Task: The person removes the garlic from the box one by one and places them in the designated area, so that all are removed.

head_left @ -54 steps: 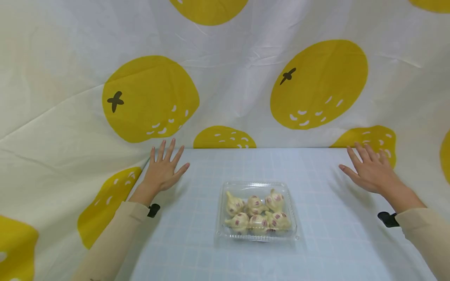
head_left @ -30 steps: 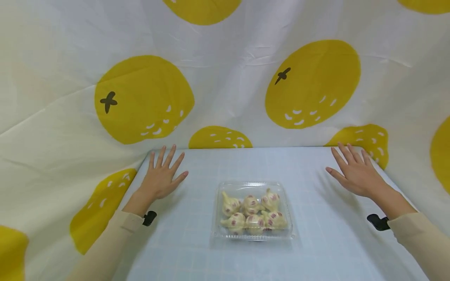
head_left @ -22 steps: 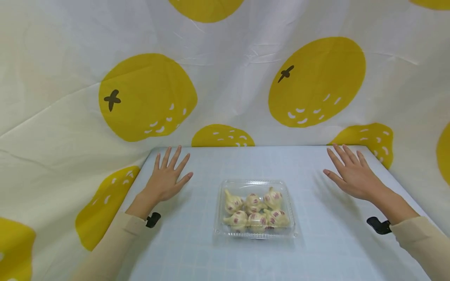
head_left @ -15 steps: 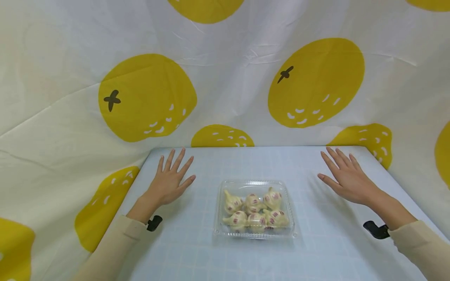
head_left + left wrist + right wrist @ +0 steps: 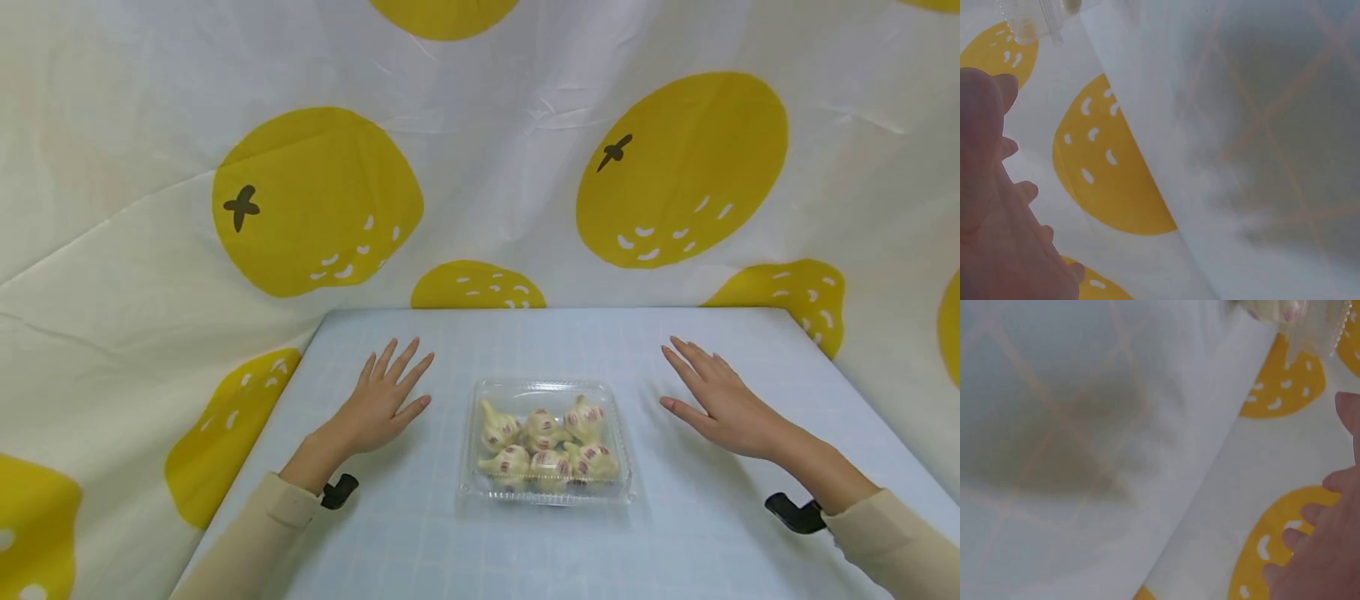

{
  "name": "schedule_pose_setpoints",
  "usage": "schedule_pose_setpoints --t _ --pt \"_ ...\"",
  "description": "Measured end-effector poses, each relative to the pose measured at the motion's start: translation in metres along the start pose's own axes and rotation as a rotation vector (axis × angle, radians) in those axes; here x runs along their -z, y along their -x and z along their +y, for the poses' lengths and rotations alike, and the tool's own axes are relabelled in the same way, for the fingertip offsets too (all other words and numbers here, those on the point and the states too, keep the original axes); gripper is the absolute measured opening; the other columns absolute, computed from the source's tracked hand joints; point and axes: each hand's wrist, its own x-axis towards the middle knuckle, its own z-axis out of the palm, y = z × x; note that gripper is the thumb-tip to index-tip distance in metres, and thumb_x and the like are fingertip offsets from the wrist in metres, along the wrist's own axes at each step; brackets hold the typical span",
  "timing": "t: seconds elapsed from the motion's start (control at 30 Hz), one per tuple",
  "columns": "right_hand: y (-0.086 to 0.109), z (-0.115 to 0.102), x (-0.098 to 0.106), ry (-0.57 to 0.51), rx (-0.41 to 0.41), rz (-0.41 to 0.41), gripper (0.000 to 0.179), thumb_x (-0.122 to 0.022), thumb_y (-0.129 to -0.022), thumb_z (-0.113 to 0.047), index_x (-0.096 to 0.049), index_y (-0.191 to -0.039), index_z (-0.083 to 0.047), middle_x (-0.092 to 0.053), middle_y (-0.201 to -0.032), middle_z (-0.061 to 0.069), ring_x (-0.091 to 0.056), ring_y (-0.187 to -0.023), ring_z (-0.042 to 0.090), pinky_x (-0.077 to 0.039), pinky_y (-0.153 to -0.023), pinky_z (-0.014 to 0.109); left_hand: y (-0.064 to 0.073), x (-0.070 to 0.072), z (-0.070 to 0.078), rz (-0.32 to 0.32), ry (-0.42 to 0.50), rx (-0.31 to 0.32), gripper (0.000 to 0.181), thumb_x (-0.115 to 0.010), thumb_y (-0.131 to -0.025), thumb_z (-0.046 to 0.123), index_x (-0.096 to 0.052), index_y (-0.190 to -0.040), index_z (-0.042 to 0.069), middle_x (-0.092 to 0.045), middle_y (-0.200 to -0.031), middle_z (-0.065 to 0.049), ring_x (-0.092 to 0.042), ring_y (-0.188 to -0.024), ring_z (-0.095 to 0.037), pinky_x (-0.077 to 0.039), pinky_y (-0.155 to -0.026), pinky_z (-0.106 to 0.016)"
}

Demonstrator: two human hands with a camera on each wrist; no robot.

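Note:
A clear plastic clamshell box point(image 5: 551, 388) lies on the table in the middle of the head view, its lid down. Several garlic bulbs point(image 5: 551, 468) with purplish marks sit inside it in two rows. My left hand point(image 5: 375, 408) hovers to the left of the box, fingers spread and touching nothing. To the right of the box, my right hand point(image 5: 723, 408) is held above the table, its fingers straight and holding nothing. Each wrist view catches a corner of the box at its top, with the left palm point(image 5: 1004, 200) and right palm point(image 5: 1329, 537) at the outer edges.
The pale blue checked tabletop point(image 5: 547, 550) ends at the back against a white cloth point(image 5: 495, 167) printed with yellow lemons. The cloth also runs along the left and right sides. A black wrist camera point(image 5: 339, 492) hangs under the left wrist, another camera point(image 5: 793, 512) under the right.
Both hands have moved inward and a little nearer to me, closer to the box's sides. Their fingers stay straight. The box has not moved on the table; the head view shifts slightly.

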Motion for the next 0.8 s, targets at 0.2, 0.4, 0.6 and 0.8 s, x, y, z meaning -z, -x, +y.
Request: schedule_pose_setpoints --t 0.2,0.4,0.6,0.8 --pt "0.004 -0.007 -0.009 -0.08 -0.017 -0.021 0.081 -0.062 -0.103 -0.039 -0.015 -0.166 -0.018 -0.014 -0.169 0.018 -0.015 -0.151 0.048 -0.005 -0.124 0.063 0.003 -0.006 0.006 -0.006 0.07 -0.026 0.068 -0.045 -0.108 0.049 -0.022 -0.165 0.021 -0.005 -0.172 -0.006 0.002 -0.157 -0.039 -0.007 -0.121 -0.07" --pt "0.004 -0.014 -0.012 -0.214 -0.039 -0.078 0.078 -0.063 -0.102 -0.038 -0.022 -0.164 -0.014 -0.023 -0.166 0.02 -0.024 -0.148 0.049 -0.029 -0.109 0.076 0.005 -0.009 0.013 -0.068 0.292 -0.027 0.076 -0.054 -0.105 0.048 -0.019 -0.165 0.02 -0.013 -0.171 -0.004 -0.009 -0.157 -0.036 -0.018 -0.122 -0.065" --pt "0.006 -0.025 -0.019 -0.324 -0.039 -0.18 0.07 -0.064 -0.102 -0.038 -0.034 -0.157 -0.008 -0.043 -0.156 0.019 -0.047 -0.136 0.045 -0.044 -0.103 0.069 0.008 -0.015 0.02 -0.191 0.621 0.004 0.078 -0.062 -0.102 0.045 -0.021 -0.164 0.02 -0.032 -0.164 -0.006 -0.034 -0.149 -0.031 -0.035 -0.118 -0.056" --pt "0.008 -0.031 -0.03 -0.396 -0.019 -0.276 0.067 -0.065 -0.102 -0.036 -0.039 -0.154 -0.004 -0.053 -0.147 0.019 -0.056 -0.128 0.042 -0.049 -0.1 0.065 0.013 -0.028 0.024 -0.26 0.821 -0.05 0.069 -0.062 -0.105 0.021 -0.024 -0.161 0.008 -0.047 -0.152 -0.015 -0.054 -0.134 -0.034 -0.05 -0.108 -0.044"
